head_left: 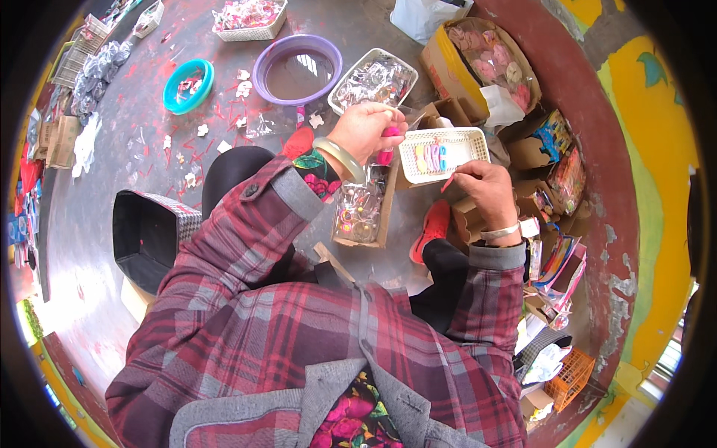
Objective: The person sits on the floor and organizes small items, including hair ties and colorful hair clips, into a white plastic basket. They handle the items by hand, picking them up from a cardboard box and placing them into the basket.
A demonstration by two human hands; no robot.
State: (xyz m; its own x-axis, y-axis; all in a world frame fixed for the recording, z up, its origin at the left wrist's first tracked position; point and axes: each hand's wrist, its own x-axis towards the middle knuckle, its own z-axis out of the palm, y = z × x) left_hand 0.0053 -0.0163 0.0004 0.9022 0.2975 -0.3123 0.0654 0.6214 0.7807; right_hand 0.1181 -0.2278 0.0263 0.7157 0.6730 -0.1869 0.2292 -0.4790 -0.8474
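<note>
My left hand (366, 134) is closed in a pinch, with a small bright pink piece (388, 143) at its fingertips; its exact kind is too small to tell. To the right, my right hand (487, 196) is closed too, and a thin red strip (447, 184) pokes out from its fingers. Between and just beyond the hands sits a white plastic basket (479, 142) holding a row of small oblong pieces (431, 157) in yellow, pink, purple and blue. Under my left wrist stands a cardboard box (388, 216) with small clear-wrapped items.
Farther off are a white basket of packets (373, 81), a purple basin (261, 75) of water and a teal bowl (169, 93). Cardboard boxes (441, 56) line the right wall. A black bin (142, 235) stands at left. Red and white scraps litter the floor.
</note>
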